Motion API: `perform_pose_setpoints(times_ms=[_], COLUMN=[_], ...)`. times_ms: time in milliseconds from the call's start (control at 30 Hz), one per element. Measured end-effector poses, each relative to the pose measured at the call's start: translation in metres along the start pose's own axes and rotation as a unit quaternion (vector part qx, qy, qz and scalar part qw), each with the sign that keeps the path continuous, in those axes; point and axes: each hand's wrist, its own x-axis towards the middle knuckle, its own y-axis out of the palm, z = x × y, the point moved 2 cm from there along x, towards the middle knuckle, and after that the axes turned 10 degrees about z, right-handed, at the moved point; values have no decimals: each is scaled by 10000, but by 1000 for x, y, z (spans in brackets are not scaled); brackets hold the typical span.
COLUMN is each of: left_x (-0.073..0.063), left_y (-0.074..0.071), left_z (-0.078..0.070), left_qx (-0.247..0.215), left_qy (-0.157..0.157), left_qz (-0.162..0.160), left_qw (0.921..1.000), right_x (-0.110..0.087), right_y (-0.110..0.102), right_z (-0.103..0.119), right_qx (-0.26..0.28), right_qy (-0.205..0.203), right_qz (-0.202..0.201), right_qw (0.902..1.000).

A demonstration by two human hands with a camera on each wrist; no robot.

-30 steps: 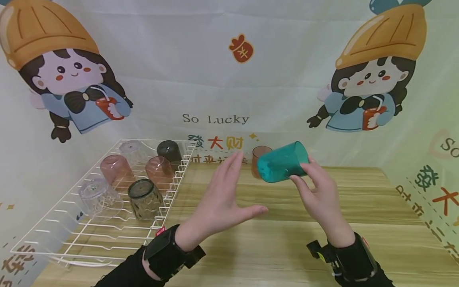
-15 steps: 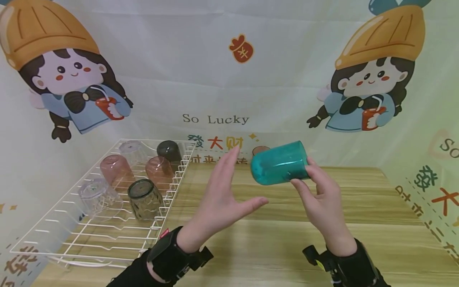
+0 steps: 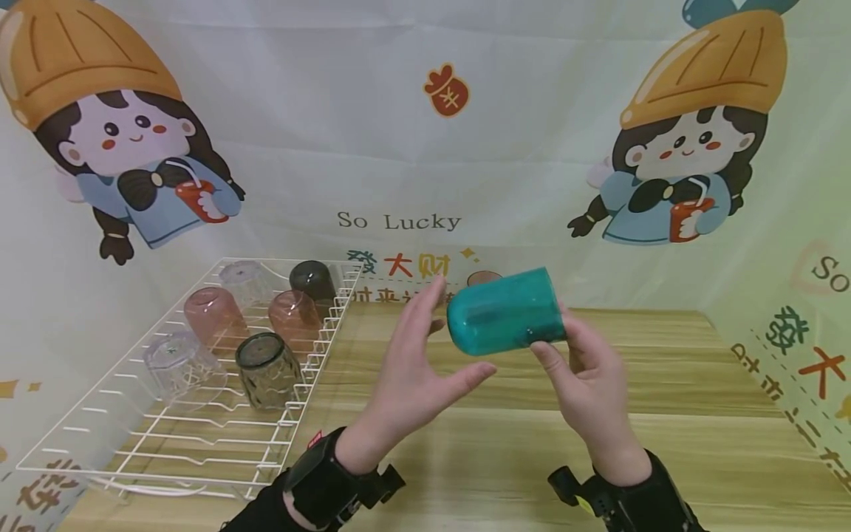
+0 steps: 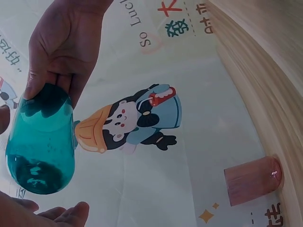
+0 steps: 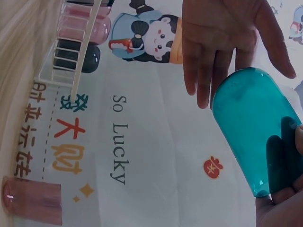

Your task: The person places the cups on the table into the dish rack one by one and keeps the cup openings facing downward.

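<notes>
A teal see-through cup (image 3: 505, 312) is held above the table, tilted on its side with its base toward the left. My right hand (image 3: 592, 377) grips it near the rim, thumb below and fingers behind; in the right wrist view the fingers show through the teal wall. Close to the cup's base, my left hand (image 3: 415, 369) is spread, thumb apart from the fingers. In the left wrist view the cup (image 4: 41, 142) reaches between the left thumb and fingers. A pink cup (image 4: 253, 180) stands on the table behind, mostly hidden by the teal cup in the head view.
On the left stands a white wire rack (image 3: 193, 443) holding several upside-down glasses, among them a dark green glass (image 3: 269, 369), a pink glass (image 3: 214, 318) and a black one (image 3: 312, 281). A printed cloth (image 3: 518, 148) hangs behind the wooden table (image 3: 665, 384).
The right hand has brought the teal cup leftward, its base now near the left palm. The cup's open mouth has turned away from view. The left hand has shifted only slightly.
</notes>
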Motion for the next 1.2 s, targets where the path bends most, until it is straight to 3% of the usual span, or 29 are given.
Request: perform_pose_setpoints(times_ms=[200, 600, 833, 1067, 1200], left_x=[-2, -2, -4, -5, -6], left_y=[3, 8, 9, 4, 2], left_z=[0, 3, 5, 4, 4], left_qx=[-688, -1835, -1956, -2037, -1992], left_qy=[223, 142, 165, 82, 14], left_qz=[-92, -12, -147, -167, -148], left_qw=[9973, 9829, 9804, 9788, 9798], right_x=[-3, -11, -15, -11, -10], right_y=[6, 10, 12, 13, 11], right_z=[1, -3, -2, -1, -1], right_qx=[491, 555, 549, 1229, 1298], right_qy=[-114, 183, 321, -305, -281], right_qz=[4, -147, -141, 32, 265], right_qw=[9987, 9982, 9979, 9919, 9908])
